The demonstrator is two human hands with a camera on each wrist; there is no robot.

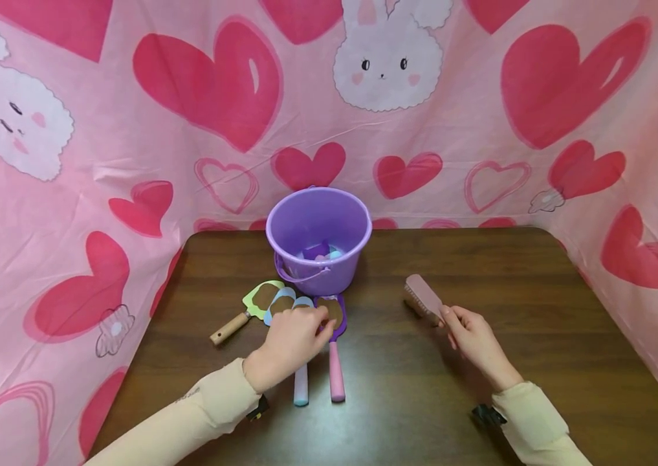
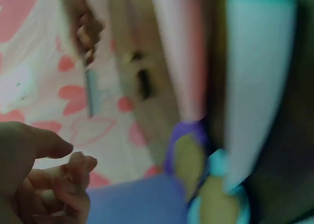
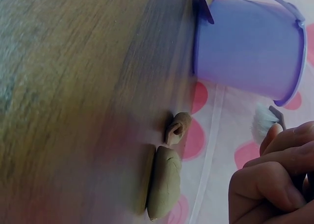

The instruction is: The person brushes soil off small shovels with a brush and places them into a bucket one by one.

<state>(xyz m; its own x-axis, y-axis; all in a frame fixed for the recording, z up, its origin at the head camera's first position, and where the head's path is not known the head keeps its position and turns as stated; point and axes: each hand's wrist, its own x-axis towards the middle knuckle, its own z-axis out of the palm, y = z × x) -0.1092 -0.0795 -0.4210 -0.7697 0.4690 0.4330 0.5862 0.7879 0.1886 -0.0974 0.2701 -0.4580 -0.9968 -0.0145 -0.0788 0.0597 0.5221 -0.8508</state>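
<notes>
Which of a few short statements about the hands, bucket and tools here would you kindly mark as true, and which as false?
1. The right hand holds a pink brush. True.
2. The purple bucket stands upright on the table. True.
3. The bucket is empty. False: small coloured pieces lie inside it.
4. Both hands hold the brush. False: the left hand holds nothing.
5. The green-headed tool has a wooden handle. True.
6. In the head view, the brush is left of the bucket. False: it is to the right.
</notes>
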